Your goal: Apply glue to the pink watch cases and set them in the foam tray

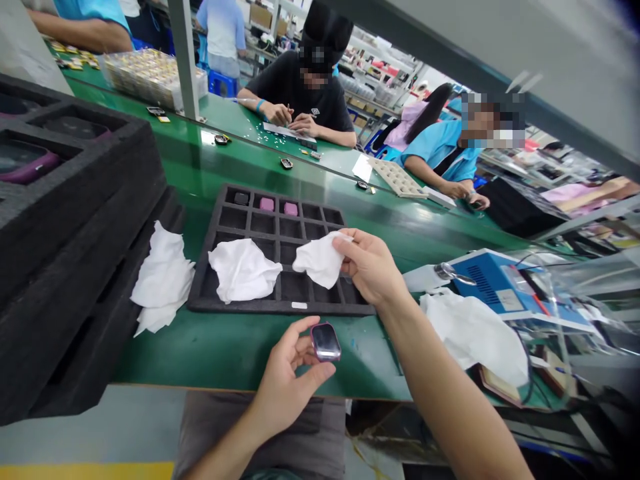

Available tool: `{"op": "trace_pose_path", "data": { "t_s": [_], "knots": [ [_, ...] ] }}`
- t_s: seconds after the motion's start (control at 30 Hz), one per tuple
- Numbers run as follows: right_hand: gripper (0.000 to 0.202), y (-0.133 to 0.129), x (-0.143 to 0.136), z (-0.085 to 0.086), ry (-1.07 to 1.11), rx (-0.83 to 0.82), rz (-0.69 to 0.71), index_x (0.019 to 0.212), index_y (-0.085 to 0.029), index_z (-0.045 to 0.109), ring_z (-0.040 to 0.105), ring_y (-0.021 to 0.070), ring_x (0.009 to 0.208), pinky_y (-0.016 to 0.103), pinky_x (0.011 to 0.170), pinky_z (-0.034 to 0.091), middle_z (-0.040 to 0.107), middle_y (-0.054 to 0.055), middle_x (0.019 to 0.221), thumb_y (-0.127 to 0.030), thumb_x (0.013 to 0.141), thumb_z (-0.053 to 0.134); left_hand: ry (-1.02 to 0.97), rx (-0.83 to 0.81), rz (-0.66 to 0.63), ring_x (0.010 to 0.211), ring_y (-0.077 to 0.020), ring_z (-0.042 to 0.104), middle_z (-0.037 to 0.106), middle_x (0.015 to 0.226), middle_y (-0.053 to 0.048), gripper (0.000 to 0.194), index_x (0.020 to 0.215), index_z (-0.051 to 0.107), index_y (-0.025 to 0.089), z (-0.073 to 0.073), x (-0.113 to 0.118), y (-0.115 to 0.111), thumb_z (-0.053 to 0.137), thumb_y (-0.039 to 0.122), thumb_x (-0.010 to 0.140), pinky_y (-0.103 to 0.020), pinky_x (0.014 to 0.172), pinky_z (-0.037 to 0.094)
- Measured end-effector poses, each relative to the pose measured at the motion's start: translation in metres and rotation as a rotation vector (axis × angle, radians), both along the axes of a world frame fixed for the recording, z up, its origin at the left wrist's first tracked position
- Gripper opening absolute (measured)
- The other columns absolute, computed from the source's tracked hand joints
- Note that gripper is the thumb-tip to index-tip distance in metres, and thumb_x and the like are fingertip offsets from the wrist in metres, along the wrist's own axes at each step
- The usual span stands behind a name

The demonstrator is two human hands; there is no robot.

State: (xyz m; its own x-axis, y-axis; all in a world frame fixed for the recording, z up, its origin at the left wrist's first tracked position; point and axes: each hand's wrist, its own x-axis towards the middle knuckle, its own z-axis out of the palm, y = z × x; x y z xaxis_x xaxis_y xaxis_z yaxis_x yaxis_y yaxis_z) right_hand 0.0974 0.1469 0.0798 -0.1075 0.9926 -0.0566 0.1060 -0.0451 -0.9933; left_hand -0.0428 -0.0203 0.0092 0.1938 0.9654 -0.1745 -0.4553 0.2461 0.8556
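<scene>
Our left hand [290,373] grips a purple-rimmed, rounded-square watch body [326,343] by its edges, nearside of the black foam tray [260,307]; our right hand [373,267] pinches a crumpled white cloth [319,260]. Edge-only contact should keep the dark glass [326,339] clean, we judge. Across the green counter [215,353], 2 co-workers [327,107] sit, cluttered shelving [375,90] beyond.

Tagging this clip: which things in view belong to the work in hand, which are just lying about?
In the work:
watch-like device, held in the left hand
small white cloth, held in the right hand
black foam tray, probably

Apparently just lying about:
blue box, right
crumpled white cloth beside it
loose part beyond the tray
</scene>
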Motion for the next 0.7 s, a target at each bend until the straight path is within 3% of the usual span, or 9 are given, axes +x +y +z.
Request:
{"op": "trace_pose_path", "data": {
  "t_s": [0.27,0.4,0.5,0.6,0.7],
  "knots": [
    [0.04,0.004,0.004,-0.03,0.014,-0.06,-0.041,0.09,-0.019,0.071,0.068,0.0174,0.06,0.034,0.061,0.06,0.075,0.004,0.069,-0.046,0.064,0.086,0.002,-0.011,-0.003,0.097,-0.0218,0.072,0.079,0.112,-0.01,0.061,0.134,0.058,0.019,-0.001,-0.001,0.0,0.084,0.027,0.079,-0.033,0.091,0.052],
    [0.038,0.003,0.002,-0.015,0.049,0.046,-0.064,0.092,-0.02,0.073,0.07,0.0168,0.07,0.033,0.07,0.059,0.077,0.004,0.08,-0.052,0.073,0.08,0.005,0.0,-0.001,0.099,-0.0227,0.073,0.079,0.114,-0.011,0.061,0.135,0.057,0.019,-0.001,-0.001,0.0,0.083,0.028,0.08,-0.034,0.091,0.053],
    [0.03,-0.004,0.0,-0.002,-0.016,0.236,-0.079,0.095,-0.022,0.074,0.07,0.0174,0.078,0.033,0.077,0.058,0.078,0.003,0.087,-0.048,0.081,0.077,0.005,0.002,-0.003,0.099,-0.0222,0.073,0.079,0.115,-0.011,0.061,0.135,0.057,0.019,-0.002,0.0,0.0,0.082,0.027,0.081,-0.033,0.091,0.053],
    [0.017,-0.019,0.002,-0.005,-0.273,0.455,0.1,0.095,-0.024,0.078,0.075,0.0214,0.091,0.038,0.09,0.058,0.081,0.005,0.097,-0.038,0.091,0.068,0.003,-0.002,-0.002,0.098,-0.0211,0.072,0.079,0.115,-0.01,0.06,0.135,0.056,0.019,-0.003,0.0,-0.001,0.082,0.026,0.081,-0.033,0.091,0.052],
    [0.018,-0.032,0.008,-0.019,-0.438,0.466,0.325,0.096,-0.025,0.079,0.077,0.0234,0.101,0.041,0.097,0.059,0.083,0.006,0.104,-0.032,0.094,0.062,0.005,-0.007,-0.005,0.098,-0.0209,0.071,0.079,0.113,-0.009,0.06,0.136,0.056,0.019,-0.003,0.0,-0.002,0.081,0.026,0.081,-0.033,0.092,0.052]
  ]
}}
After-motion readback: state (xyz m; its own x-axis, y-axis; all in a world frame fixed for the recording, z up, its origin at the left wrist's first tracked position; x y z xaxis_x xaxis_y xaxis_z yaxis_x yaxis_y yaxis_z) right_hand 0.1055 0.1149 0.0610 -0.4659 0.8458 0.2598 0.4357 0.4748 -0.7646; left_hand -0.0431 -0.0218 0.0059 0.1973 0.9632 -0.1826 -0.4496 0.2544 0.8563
